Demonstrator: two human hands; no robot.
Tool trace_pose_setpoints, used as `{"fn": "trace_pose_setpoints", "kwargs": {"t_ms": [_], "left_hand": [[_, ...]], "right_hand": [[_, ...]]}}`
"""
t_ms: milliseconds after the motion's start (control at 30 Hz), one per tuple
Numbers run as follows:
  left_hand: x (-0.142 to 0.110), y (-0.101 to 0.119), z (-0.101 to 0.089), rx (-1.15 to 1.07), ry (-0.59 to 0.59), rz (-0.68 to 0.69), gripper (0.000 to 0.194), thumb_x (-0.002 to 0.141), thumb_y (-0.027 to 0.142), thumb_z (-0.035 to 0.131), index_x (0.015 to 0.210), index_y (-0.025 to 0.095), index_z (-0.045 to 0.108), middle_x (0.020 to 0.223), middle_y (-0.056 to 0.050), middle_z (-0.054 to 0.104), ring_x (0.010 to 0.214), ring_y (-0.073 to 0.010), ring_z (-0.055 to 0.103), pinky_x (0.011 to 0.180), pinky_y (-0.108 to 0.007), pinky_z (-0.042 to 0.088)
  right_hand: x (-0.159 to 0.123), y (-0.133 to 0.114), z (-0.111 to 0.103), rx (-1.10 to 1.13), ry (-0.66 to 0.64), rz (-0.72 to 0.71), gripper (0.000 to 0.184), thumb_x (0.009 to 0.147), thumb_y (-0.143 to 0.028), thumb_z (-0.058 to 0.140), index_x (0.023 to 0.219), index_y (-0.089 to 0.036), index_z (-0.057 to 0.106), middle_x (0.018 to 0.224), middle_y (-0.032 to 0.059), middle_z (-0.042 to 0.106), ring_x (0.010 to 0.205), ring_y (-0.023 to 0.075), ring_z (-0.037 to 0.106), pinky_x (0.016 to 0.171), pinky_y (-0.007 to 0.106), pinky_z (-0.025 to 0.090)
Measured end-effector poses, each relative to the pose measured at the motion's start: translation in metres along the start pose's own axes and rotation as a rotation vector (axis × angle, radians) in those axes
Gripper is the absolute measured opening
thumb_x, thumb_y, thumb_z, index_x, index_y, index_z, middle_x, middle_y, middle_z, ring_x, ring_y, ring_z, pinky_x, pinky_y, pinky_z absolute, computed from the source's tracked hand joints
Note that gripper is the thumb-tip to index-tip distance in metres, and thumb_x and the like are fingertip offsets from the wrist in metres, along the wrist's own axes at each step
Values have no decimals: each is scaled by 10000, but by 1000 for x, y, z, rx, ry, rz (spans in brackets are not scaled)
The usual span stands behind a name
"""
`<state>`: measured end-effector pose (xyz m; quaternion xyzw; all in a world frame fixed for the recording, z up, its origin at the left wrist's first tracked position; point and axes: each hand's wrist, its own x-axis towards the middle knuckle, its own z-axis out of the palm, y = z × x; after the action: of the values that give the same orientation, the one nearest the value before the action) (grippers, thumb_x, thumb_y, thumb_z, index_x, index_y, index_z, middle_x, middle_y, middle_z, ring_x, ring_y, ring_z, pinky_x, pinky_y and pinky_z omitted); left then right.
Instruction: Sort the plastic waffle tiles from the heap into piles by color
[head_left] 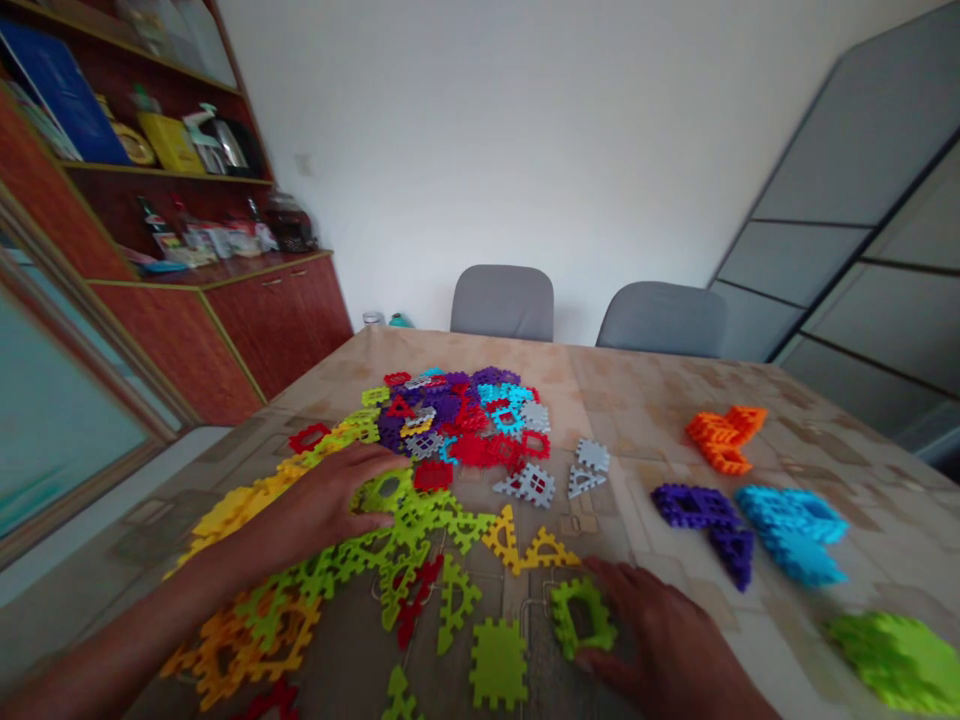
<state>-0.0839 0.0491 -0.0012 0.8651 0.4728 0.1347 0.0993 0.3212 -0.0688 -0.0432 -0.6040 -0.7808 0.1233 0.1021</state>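
Observation:
My right hand [660, 630] grips a small stack of green square interlocking tiles [559, 617] with a hole in the middle, thumb below and fingers above. On the left, my left hand [349, 492] has its thumb and fingers around a green interlocking tile [390, 487] with a round hole, in the pile of green pieces. A solid green square tile [499, 662] lies between my hands, close to the table's near side. Yellow triangular tiles [546, 550] rest just beyond it, and a red piece [418, 600] lies among green triangles.
Mixed red, purple, blue and grey tiles [472, 450] are heaped further back. To the right sit sorted groups: orange [724, 438], purple [697, 508], light blue [795, 530] and green [900, 655]. Two grey chairs [502, 300] stand behind the table.

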Motion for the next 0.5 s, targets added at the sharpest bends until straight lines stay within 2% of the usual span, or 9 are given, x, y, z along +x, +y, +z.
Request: {"fn": "trace_pose_setpoints", "kwargs": {"t_ms": [100, 200, 267, 367, 433, 500], "left_hand": [[-3, 41, 10, -195, 8, -24, 533, 853, 466, 689, 1349, 291, 599, 1418, -73, 592, 1320, -330, 516, 1111, -431, 408], [-4, 89, 20, -581, -170, -78, 537, 821, 456, 688, 1331, 315, 594, 1304, -36, 664, 1167, -288, 624, 1005, -376, 496], [-2, 115, 26, -818, -279, -74, 582, 805, 488, 694, 1350, 327, 566, 1330, -29, 646, 1184, -287, 612, 1005, -378, 493], [9, 141, 36, -1039, -358, -75, 716, 748, 507, 751, 1397, 337, 498, 1331, -35, 623, 1182, -283, 595, 997, -389, 482], [18, 151, 43, -1076, -347, -85, 775, 724, 522, 773, 1411, 331, 468, 1285, -40, 617, 1106, -269, 608, 934, -377, 495], [26, 158, 49, -1039, -318, -78, 714, 742, 553, 754, 1365, 310, 505, 1192, -38, 626, 983, -242, 619, 841, -345, 498]], "right_hand": [[3, -2, -15, 48, 118, 58, 449, 844, -380, 647, 1257, -207, 684, 954, 108, 778, 807, 278, 752, 702, 382, 602], [7, -5, -25, 103, 259, 77, 342, 910, -376, 553, 1155, -194, 709, 803, 69, 746, 688, 237, 722, 626, 348, 567], [8, -8, -28, 157, 319, 59, 314, 931, -361, 521, 1113, -188, 710, 772, 57, 732, 665, 224, 706, 613, 335, 548], [8, -15, -32, 277, 373, 16, 261, 958, -325, 497, 1028, -196, 713, 805, 56, 737, 685, 202, 700, 635, 311, 542], [8, -19, -34, 349, 408, -11, 237, 969, -298, 490, 957, -207, 709, 849, 60, 741, 728, 194, 704, 662, 296, 540], [8, -22, -36, 384, 428, -23, 230, 974, -287, 490, 908, -213, 698, 847, 56, 736, 735, 191, 698, 664, 289, 531]]}}
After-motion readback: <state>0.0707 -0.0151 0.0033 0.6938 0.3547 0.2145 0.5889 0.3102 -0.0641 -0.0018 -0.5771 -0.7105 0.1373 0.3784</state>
